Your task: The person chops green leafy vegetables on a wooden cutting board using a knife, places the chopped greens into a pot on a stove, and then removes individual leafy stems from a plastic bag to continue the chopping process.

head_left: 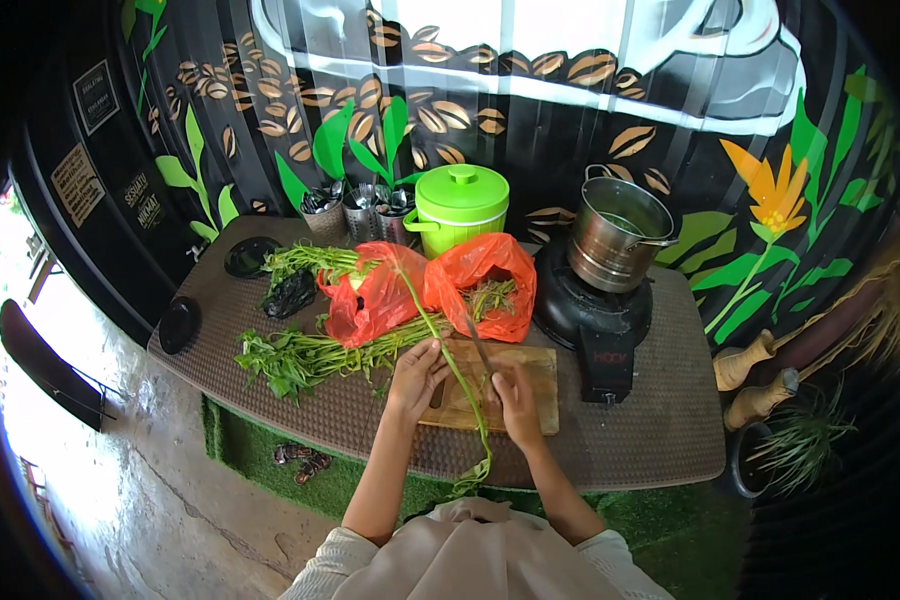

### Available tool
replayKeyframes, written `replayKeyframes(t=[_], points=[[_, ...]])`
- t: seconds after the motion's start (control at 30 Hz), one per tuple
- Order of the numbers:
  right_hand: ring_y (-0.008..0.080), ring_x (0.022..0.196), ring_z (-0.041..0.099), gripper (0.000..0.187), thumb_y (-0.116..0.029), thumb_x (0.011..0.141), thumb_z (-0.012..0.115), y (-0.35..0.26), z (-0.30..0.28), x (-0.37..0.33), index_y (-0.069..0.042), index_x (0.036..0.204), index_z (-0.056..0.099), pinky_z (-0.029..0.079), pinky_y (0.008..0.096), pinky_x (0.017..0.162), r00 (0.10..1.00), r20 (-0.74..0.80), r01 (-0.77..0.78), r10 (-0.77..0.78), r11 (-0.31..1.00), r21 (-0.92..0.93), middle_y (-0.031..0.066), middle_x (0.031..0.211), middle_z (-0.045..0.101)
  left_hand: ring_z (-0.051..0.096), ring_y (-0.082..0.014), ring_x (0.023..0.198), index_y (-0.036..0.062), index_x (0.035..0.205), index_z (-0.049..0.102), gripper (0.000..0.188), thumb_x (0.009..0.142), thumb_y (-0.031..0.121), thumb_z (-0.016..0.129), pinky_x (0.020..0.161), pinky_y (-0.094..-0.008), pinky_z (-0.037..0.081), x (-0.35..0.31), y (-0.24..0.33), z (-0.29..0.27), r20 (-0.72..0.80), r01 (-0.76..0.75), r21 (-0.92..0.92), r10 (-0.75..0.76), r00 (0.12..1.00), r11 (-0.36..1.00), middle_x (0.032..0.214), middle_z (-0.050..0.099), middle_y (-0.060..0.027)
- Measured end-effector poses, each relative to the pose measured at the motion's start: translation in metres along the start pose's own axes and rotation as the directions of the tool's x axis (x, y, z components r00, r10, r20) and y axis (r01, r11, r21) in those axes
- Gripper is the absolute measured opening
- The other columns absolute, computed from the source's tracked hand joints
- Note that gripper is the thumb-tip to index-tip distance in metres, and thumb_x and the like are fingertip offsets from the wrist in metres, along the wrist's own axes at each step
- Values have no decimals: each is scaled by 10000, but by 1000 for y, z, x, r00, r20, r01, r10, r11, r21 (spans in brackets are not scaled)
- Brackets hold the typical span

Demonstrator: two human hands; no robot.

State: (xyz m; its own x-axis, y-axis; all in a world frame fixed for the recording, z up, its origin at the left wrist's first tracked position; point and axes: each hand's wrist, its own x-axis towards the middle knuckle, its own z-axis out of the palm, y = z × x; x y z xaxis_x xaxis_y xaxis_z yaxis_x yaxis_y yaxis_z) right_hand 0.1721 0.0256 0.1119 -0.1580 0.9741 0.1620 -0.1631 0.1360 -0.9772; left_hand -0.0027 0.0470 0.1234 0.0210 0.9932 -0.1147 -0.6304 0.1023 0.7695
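Note:
My left hand [419, 376] pinches a long green stem [459, 374] above the wooden cutting board [540, 380]. The stem runs from near the red bags down past the board's front edge, its leafy end hanging toward me. A knife [481, 347] is in my closed right hand [514, 402], its blade pointing away from me beside the stem. Left of the board lies a pile of leafy green stalks [285, 362]. Behind it, a red plastic bag [365, 308] sits beside an open red bag [518, 290] with stems and roots inside.
A metal pot [610, 262] stands on a black stove [610, 350] at the right. At the back are a green lidded container [460, 205] and cutlery holders [360, 222]. A black plastic bag [288, 297] and black round dishes [179, 325] lie left on the brown table [660, 430].

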Motion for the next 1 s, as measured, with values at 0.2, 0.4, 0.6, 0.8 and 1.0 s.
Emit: replayKeyframes(t=[0.2,0.4,0.6,0.8,1.0], points=[[216,845,571,298,-231,903,491,-4,15,-40,-16,1102,546,440,323,746,986,97,158,-133,927,-340,127,899,587,573,-99,837,-13,1190,494,321,922,161,485,766,-249,494,5,-15,-20,5,9,-109,-9,1000,994,974,595,-38],[287,993,544,320,-225,911,460,17,10,-41,4,1121,536,401,369,862,991,4,128,-134,934,-334,185,1040,567,558,-118,903,-3,1208,479,338,924,181,481,787,-253,482,0,-12,-6,24,112,-149,-110,994,982,1012,583,-35],[272,938,558,297,-165,904,468,12,16,-44,-3,1148,513,412,342,829,982,-55,172,-180,976,-133,165,1019,569,563,-118,902,-5,1210,472,340,924,179,478,805,-262,483,3,-18,-12,70,89,-232,-74,995,969,1013,583,-37],[244,911,561,282,-152,895,484,7,12,-46,8,1125,518,423,330,797,988,16,148,-152,928,-341,148,1003,579,575,-123,858,-10,1208,469,331,926,163,472,787,-258,491,10,-19,-13,93,94,-225,-75,993,970,979,590,-31],[105,744,466,363,-128,914,426,14,12,-37,23,1243,447,382,234,673,973,91,229,-211,931,-286,67,931,566,536,-105,930,37,1215,483,332,925,200,479,825,-254,444,6,-21,-4,94,144,-142,-131,987,979,1055,569,-9]])
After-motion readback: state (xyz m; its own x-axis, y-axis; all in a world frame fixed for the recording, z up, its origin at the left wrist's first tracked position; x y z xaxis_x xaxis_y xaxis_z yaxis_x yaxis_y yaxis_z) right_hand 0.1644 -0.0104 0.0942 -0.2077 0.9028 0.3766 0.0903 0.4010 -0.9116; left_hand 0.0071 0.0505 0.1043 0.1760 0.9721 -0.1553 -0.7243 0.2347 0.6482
